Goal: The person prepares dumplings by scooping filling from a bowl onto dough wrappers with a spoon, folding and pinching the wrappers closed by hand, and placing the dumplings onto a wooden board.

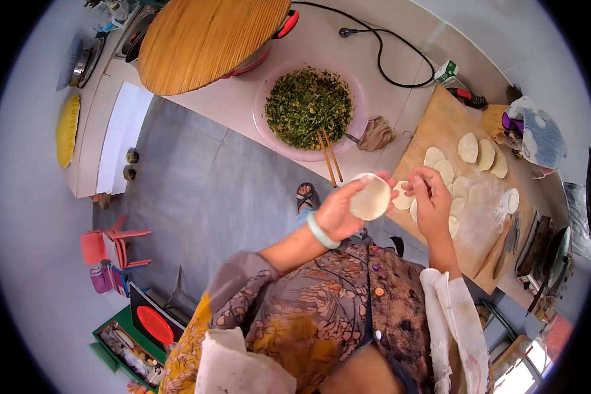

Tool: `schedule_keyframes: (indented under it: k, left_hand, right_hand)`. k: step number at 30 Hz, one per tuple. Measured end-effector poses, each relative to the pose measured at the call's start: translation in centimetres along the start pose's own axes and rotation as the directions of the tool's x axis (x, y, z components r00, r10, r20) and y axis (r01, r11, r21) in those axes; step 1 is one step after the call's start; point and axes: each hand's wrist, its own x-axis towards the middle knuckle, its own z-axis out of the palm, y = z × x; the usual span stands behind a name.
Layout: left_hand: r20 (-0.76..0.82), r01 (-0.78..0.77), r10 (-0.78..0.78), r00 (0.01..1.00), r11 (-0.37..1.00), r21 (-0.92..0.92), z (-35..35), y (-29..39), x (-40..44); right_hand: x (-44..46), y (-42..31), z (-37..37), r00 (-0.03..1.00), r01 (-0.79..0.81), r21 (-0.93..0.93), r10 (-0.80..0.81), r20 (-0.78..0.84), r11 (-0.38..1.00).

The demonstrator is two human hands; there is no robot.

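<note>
In my left hand (335, 215) lies a round dough wrapper (370, 197), flat across the palm and fingers, with the thumb at its rim. Just right of it, my right hand (432, 202) is raised over the board's edge, its fingers curled together; anything inside them is hidden. Several more dough wrappers (467, 148) are spread on the floured wooden board (433, 115), some overlapping. Ahead of my left hand, a pink bowl (261, 125) holds chopped green filling (308, 102). A pair of chopsticks (331, 157) leans out over its near rim.
A wooden round lid (210, 43) covers a red-handled pot at the back left. A black cord (381, 52) curls behind the bowl. Beside the bowl sits a brown cloth (377, 134). A rolling pin (494, 249) rests on the board. Red chairs (111, 246) stand on the floor at left.
</note>
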Motion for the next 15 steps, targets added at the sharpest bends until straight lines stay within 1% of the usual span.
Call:
schedule_keyframes:
  k: [1,2,4,5,7,10,11,13,14,15]
  left_hand:
    - [-0.038,-0.042,0.043,0.998,0.999,0.032,-0.1,1.2,-1.0]
    - [-0.084,-0.082,0.084,0.993,0.996,0.032,-0.6,2.4,-2.0]
    - [-0.162,-0.174,0.183,0.970,0.983,0.063,-2.4,4.6,-3.7]
    - [-0.192,-0.205,0.210,0.959,0.978,0.046,-3.5,5.9,-4.4]
    - [-0.249,-0.298,0.321,0.914,0.946,0.125,-5.3,8.0,-5.9]
    - [-0.356,-0.357,0.404,0.843,0.914,0.192,-6.9,10.7,-7.4]
    - [-0.370,-0.367,0.423,0.827,0.905,0.213,-7.6,11.3,-7.7]
    - [-0.394,-0.385,0.459,0.796,0.887,0.256,-9.0,12.2,-8.0]
    - [-0.401,-0.384,0.455,0.795,0.890,0.247,-9.4,12.6,-8.1]
    - [-0.412,-0.378,0.447,0.794,0.894,0.243,-9.8,12.8,-8.1]
  right_hand:
    - [0.7,1.1,0.4,0.999,-0.003,0.037,0.004,-0.038,0.999]
    - [1.4,3.3,1.0,0.998,-0.056,0.008,0.056,-0.022,0.998]
    - [2.4,6.2,3.9,0.995,-0.052,-0.161,0.065,0.073,0.986]
    - [3.0,6.9,5.5,0.990,-0.043,-0.241,0.074,0.122,0.970]
    - [4.4,7.5,8.6,0.997,-0.036,-0.219,0.051,0.064,0.975]
    - [7.2,8.0,11.4,0.998,-0.030,-0.236,0.016,-0.063,0.971]
    - [8.0,8.0,12.1,0.994,-0.030,-0.251,0.002,-0.109,0.967]
    - [9.0,5.8,13.0,0.997,0.024,-0.331,-0.047,-0.059,0.943]
    - [9.5,5.1,13.2,0.997,0.052,-0.369,-0.068,-0.032,0.928]
    - [10.2,5.7,13.4,0.991,0.110,-0.401,-0.131,-0.026,0.910]
